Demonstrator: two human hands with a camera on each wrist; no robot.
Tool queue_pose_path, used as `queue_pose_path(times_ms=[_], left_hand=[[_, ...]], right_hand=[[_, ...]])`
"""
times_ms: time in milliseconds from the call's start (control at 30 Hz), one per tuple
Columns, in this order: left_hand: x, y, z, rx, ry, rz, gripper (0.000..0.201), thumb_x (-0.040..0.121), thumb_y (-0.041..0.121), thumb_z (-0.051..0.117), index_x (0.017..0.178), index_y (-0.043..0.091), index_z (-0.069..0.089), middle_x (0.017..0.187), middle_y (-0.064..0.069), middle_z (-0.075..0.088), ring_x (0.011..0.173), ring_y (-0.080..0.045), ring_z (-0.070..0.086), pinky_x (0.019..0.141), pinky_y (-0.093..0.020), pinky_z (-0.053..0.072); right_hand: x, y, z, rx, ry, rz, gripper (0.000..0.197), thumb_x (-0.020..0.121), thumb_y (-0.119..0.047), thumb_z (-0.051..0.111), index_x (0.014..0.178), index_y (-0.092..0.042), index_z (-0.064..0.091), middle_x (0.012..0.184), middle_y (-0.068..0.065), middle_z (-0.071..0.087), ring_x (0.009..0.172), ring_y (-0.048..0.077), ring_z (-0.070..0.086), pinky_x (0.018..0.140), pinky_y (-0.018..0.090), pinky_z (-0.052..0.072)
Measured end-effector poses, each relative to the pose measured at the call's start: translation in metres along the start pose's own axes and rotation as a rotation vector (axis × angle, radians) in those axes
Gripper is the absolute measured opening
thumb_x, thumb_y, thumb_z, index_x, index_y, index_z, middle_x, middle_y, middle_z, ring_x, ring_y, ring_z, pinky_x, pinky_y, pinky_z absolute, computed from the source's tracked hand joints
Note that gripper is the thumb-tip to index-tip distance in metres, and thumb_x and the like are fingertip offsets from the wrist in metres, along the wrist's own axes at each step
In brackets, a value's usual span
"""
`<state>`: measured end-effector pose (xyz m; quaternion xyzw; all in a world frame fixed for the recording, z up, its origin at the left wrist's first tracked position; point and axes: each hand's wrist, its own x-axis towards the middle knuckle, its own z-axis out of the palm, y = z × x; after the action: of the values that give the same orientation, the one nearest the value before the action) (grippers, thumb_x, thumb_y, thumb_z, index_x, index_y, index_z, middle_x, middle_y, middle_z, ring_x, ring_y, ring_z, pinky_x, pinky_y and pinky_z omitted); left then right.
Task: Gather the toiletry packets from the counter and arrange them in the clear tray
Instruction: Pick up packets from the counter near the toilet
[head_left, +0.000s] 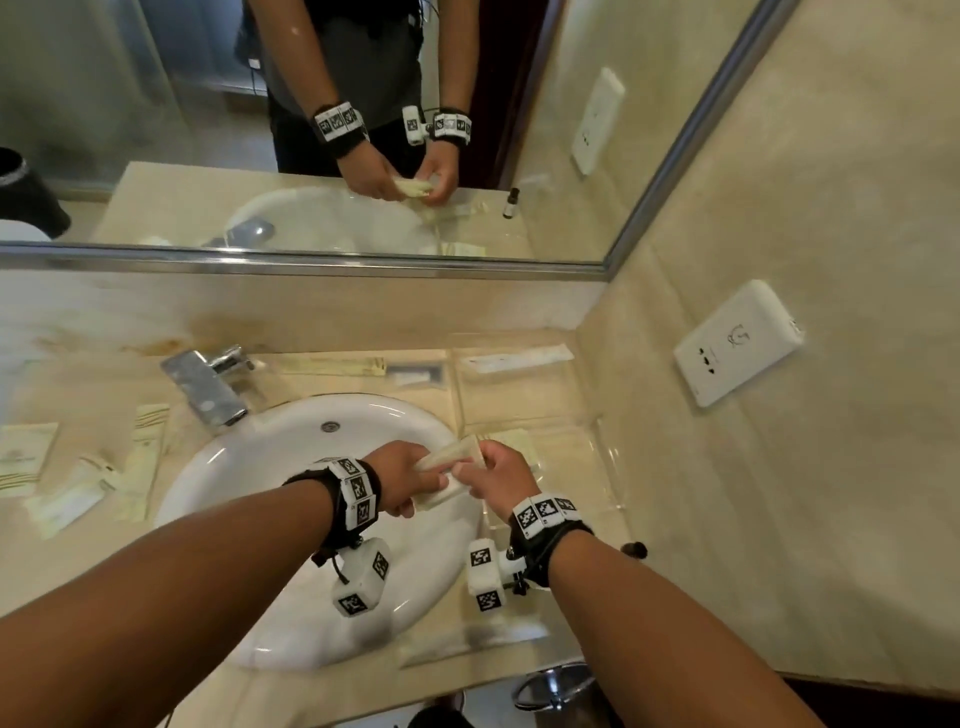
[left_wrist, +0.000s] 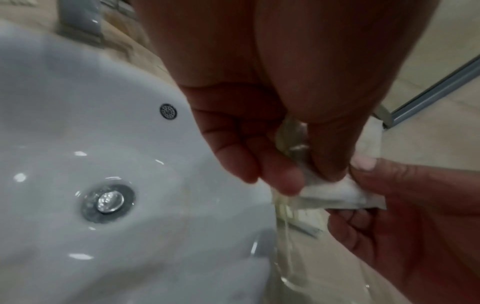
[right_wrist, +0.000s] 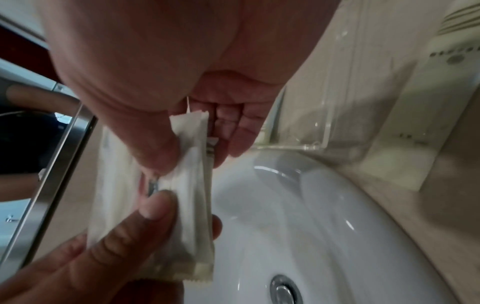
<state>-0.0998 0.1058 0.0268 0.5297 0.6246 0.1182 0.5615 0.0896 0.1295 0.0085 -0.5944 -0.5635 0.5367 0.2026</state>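
Mid-task: packets over the sink (head_left: 291, 431), tray only part filled.
We pinch a bunch of packets (head_left: 451, 470) between left hand (head_left: 402, 480) and right hand (head_left: 501, 480), above the sink's right edge. Right of the sink, the tray (head_left: 605, 441) holds a few; several packets (head_left: 78, 473) lie left of it, uncollected.

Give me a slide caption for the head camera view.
Both hands, left and right, hold toiletry packets over the sink.

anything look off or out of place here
Several toiletry packets lie scattered at angles on the counter left of the sink, far from the clear tray. Both hands hold packets over the basin. Nothing looks spilled or damaged.
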Motion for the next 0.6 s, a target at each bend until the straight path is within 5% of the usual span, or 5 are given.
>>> queue_pose_path(times_ms=[367,467,600], left_hand=[[0.045,0.053,0.041,-0.019,0.152,0.012,0.017,0.092,0.02,0.065,0.104,0.01,0.06,0.086,-0.008,0.071,0.062,-0.02,0.07,0.057,-0.033,0.055],[0.061,0.06,0.045,0.143,0.206,0.03,0.029,0.091,0.03,0.061,0.117,0.017,0.059,0.098,-0.001,0.072,0.084,-0.02,0.07,0.079,-0.034,0.057],[0.074,0.074,0.053,0.532,0.154,0.101,0.043,0.095,0.04,0.054,0.135,0.024,0.052,0.134,0.0,0.056,0.119,-0.022,0.055,0.099,-0.036,0.046]], right_hand=[[0.013,0.033,-0.071,0.273,0.187,0.174,0.011,0.09,-0.018,0.07,0.101,-0.017,0.073,0.079,-0.003,0.068,0.063,0.009,0.058,0.058,0.025,0.048],[0.023,0.042,-0.093,0.303,0.285,0.238,0.01,0.091,-0.018,0.07,0.1,-0.016,0.072,0.073,-0.002,0.065,0.051,0.007,0.052,0.048,0.023,0.045],[0.036,0.051,-0.128,0.252,0.355,0.289,0.017,0.092,-0.02,0.068,0.108,-0.016,0.07,0.083,0.003,0.07,0.059,0.011,0.059,0.047,0.021,0.045]])
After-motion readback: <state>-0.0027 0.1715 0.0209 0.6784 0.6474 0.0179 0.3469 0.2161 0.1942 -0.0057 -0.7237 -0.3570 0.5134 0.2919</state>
